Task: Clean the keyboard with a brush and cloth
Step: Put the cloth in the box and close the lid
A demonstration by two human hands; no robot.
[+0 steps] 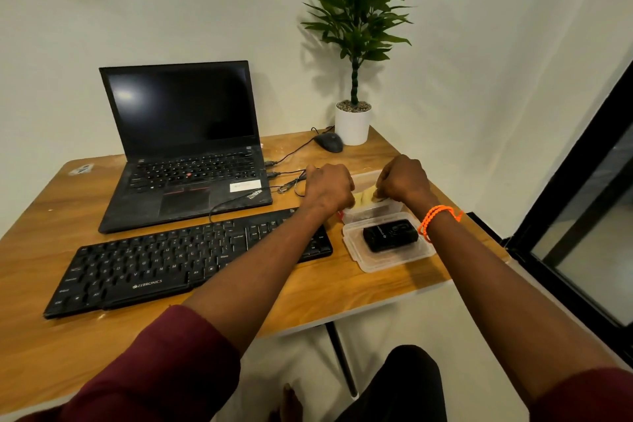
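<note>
Both hands work at a clear plastic container (368, 178) at about two o'clock on the wooden table (51, 250): the left hand (329, 187) is curled at its left rim, though what it grips cannot be told, and the right hand (404, 180) pinches a yellow cloth (363, 197) lying inside. One black Zebronics keyboard (154, 267) lies at nine o'clock of the container, its right end under the left forearm, with an open ThinkPad laptop (185, 147) behind it. Just nearer, touching the container, its lid (356, 243) carries a small black device (390, 235).
</note>
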